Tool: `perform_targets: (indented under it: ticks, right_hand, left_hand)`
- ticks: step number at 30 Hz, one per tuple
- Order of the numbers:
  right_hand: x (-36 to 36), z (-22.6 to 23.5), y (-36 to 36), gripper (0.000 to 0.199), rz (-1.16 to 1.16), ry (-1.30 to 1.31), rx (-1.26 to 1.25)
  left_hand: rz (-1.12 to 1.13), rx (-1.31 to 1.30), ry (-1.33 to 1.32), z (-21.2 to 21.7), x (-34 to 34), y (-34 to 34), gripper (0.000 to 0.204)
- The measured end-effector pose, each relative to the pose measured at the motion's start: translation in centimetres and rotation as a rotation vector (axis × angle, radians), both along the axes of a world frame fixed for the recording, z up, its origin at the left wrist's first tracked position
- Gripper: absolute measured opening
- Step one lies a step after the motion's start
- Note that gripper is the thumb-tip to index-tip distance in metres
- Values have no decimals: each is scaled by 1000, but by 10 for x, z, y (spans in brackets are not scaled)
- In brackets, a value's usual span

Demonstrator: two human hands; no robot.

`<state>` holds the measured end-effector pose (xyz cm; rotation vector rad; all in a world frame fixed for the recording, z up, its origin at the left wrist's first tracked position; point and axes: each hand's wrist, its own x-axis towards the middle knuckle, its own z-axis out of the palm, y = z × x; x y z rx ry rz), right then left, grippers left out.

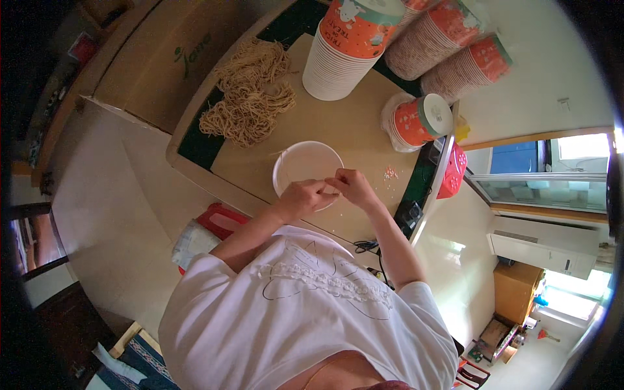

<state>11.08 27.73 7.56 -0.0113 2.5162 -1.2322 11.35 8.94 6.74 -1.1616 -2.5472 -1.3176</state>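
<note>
My left hand and my right hand meet over the near side of a white paper bucket. Fingertips of both are pinched close together, and whatever lies between them is too small to make out. The bucket stands with its round mouth toward me on a cardboard sheet. Beyond it, to the left, lies a tangled heap of thin tan cord. A tall stack of paper buckets, white with an orange printed band, rises behind the bucket.
More stacked buckets in clear wrap stand at the far right, with a shorter wrapped stack nearer. Small pale and pink scraps lie right of my hands. A black charger sits at the table edge. A large cardboard box stands left.
</note>
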Motion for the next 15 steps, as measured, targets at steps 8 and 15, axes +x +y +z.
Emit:
perform_targets:
  ticks: [8, 15]
  right_hand:
    - [-2, -12, 19, 22, 124, -140, -100]
    - [17, 20, 3, 7, 130, 27, -33]
  left_hand:
    - [-24, -94, 15, -12, -6, 8, 10]
    - [-32, 255, -807, -48, -7, 17, 17]
